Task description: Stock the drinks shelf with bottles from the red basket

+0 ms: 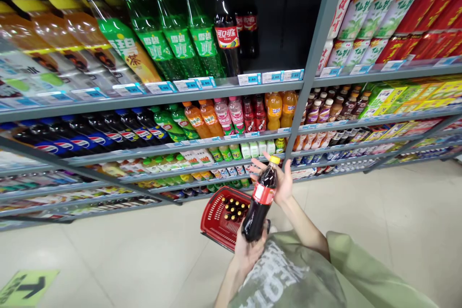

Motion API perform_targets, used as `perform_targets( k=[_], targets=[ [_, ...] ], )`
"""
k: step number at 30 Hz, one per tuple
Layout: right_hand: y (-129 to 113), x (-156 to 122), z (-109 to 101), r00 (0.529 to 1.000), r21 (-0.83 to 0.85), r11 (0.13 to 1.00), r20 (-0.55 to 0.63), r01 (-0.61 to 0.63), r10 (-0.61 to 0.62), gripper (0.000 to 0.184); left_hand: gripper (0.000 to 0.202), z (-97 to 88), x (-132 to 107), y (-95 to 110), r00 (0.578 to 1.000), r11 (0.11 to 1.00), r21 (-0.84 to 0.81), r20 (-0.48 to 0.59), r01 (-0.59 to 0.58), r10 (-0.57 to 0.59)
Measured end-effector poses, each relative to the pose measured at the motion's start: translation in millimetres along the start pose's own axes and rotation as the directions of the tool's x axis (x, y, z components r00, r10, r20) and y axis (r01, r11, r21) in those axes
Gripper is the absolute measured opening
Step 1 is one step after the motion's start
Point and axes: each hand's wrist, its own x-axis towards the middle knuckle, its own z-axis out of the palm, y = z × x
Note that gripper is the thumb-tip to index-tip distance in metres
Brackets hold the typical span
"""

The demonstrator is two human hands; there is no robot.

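My left hand (250, 250) grips the bottom of a cola bottle (257, 219) with a yellow cap and a red label. The bottle leans, cap end up and to the right, in front of my body. Behind its neck and upper part is my right hand (283, 185), fingers and thumb spread apart; whether the palm touches the bottle I cannot tell. Below and to the left, a red shopping basket (212, 214) is on the floor, partly hidden by the bottle and my left hand. Several small dark bottles with yellow caps (234, 209) stand upright in it.
Grey store shelves (202, 91) run across the view. On the top shelf, a cola bottle (226, 33) stands beside green Sprite bottles (180, 41), with more cola behind. Cans (361, 12) fill the right bay. A floor sign with an arrow (29, 288) lies at lower left.
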Motion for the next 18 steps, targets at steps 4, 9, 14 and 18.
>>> perform_targets(
  k=[4,9,14,18],
  targets=[
    [1.6,2.1,-0.9,0.999,-0.007,1.0,0.043,-0.018,0.019,0.086,0.023,-14.1,-3.8,-1.2,0.957,0.989,-0.076,0.272,0.124,-0.099],
    [3.9,0.5,1.6,0.998,-0.017,0.999,0.056,-0.029,0.03,0.091,0.019,-16.9,-3.6,-4.9,0.909,0.958,-0.208,0.404,0.198,-0.1],
    [4.3,-0.1,2.8,0.998,-0.037,0.999,0.066,-0.01,0.013,0.088,0.017,-16.2,-4.3,-4.4,0.921,0.969,-0.166,0.375,0.182,-0.109],
    [4.5,-1.0,2.7,0.995,-0.066,0.998,0.103,0.017,-0.01,0.087,0.029,-11.8,-7.7,-2.3,0.957,0.989,-0.088,0.274,0.122,-0.094]
  ],
)
